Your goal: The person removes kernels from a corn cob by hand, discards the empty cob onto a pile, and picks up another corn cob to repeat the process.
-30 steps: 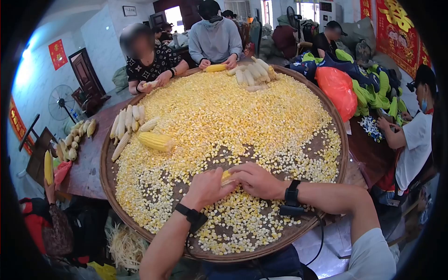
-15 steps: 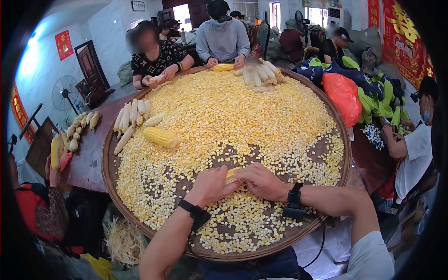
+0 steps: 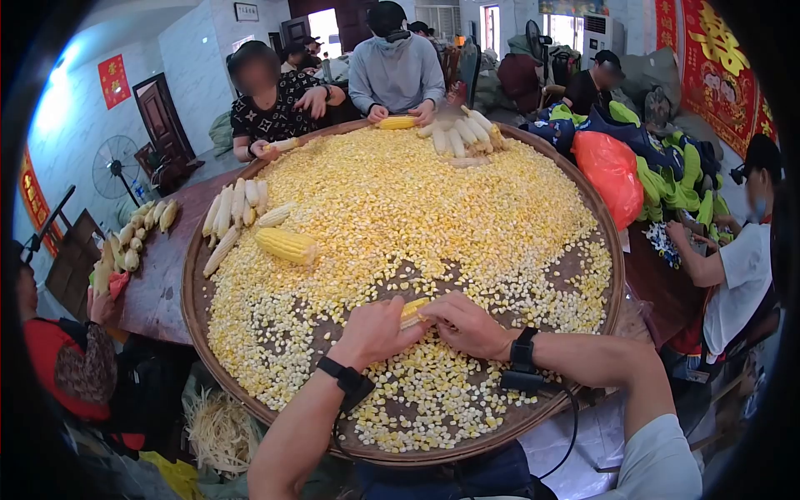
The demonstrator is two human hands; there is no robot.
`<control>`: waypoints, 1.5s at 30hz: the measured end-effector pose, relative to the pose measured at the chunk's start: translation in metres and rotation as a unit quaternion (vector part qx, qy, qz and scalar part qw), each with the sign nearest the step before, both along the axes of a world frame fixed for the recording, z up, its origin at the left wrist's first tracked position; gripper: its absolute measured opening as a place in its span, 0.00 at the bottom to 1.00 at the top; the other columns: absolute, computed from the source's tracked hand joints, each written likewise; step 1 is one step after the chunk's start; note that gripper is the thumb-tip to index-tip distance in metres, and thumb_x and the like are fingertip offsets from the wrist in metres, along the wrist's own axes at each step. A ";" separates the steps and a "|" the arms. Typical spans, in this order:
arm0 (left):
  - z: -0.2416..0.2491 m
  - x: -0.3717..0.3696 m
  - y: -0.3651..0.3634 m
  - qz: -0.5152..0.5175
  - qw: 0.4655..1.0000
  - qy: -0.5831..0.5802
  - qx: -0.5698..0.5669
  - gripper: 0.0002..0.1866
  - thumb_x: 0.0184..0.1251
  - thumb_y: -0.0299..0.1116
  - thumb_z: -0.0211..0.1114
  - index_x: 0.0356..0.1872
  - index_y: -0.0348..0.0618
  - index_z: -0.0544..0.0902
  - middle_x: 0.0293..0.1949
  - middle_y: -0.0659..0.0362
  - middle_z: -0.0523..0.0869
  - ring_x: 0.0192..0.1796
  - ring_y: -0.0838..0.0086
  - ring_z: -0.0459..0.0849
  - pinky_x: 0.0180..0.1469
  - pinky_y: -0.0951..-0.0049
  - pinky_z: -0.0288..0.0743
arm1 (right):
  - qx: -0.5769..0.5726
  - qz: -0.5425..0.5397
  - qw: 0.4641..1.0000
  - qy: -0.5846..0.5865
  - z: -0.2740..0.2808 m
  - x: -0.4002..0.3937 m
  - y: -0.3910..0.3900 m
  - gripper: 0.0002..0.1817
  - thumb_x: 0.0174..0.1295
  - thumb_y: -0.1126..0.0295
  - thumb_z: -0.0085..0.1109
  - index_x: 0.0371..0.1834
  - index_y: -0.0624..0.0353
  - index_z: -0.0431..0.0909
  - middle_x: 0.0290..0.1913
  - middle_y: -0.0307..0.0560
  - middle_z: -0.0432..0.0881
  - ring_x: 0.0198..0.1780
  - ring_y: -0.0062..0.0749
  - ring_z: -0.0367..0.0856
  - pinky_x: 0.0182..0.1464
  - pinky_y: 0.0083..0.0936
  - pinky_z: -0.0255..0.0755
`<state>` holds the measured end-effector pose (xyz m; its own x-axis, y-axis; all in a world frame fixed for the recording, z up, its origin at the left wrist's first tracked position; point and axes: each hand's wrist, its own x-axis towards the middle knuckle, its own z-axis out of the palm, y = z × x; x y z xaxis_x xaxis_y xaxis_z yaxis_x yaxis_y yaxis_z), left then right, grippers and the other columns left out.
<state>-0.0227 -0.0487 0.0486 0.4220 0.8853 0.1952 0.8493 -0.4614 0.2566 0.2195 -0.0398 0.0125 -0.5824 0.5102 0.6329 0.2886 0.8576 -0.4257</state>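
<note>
Between my two hands lies a partly visible corn cob (image 3: 414, 311) with yellow kernels on its upper side. My left hand (image 3: 377, 332) is wrapped round its near left part, and my right hand (image 3: 468, 326) presses its fingers on the right end. Both hands are closed and hide most of the cob. Under them, loose corn kernels (image 3: 400, 217) cover a large round tray (image 3: 197, 321). A whole yellow ear of corn (image 3: 286, 246) rests on the kernels to the left, beside several stripped cobs (image 3: 238, 200).
More bare cobs (image 3: 467, 133) are piled at the tray's far side. Two people across the tray hold corn. A red plastic bag (image 3: 608, 175) and green-blue items (image 3: 667, 179) lie to the right, near a seated person. Corn ears (image 3: 137, 229) line the left table (image 3: 171, 287).
My hands stay nearly in place on the cob. Across the tray, the person in the patterned shirt has raised one hand off the cob. The left-hand person's arm has shifted.
</note>
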 end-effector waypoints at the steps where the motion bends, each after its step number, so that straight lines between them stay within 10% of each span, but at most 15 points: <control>1: 0.000 0.000 0.000 0.000 1.000 -0.004 0.001 0.35 0.74 0.68 0.67 0.42 0.36 0.84 0.34 0.39 0.93 0.37 0.43 0.94 0.41 0.44 0.87 | 0.012 -0.011 1.000 0.002 0.001 -0.001 -0.001 0.29 0.63 0.86 0.63 0.70 0.57 0.81 0.59 0.51 0.87 0.62 0.51 0.84 0.66 0.43 0.78; 45: 0.002 0.000 0.001 0.019 0.999 -0.014 -0.044 0.32 0.72 0.63 0.70 0.49 0.37 0.83 0.38 0.38 0.93 0.43 0.40 0.93 0.48 0.43 0.86 | 0.075 0.017 0.997 -0.031 -0.001 -0.007 0.003 0.36 0.63 0.85 0.63 0.78 0.55 0.78 0.71 0.50 0.85 0.69 0.48 0.83 0.70 0.43 0.78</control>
<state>-0.0225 -0.0482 0.0509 0.3841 0.9146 0.1266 0.8575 -0.4042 0.3182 0.2128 -0.0367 0.0110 -0.6379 0.3918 0.6630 0.2801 0.9200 -0.2742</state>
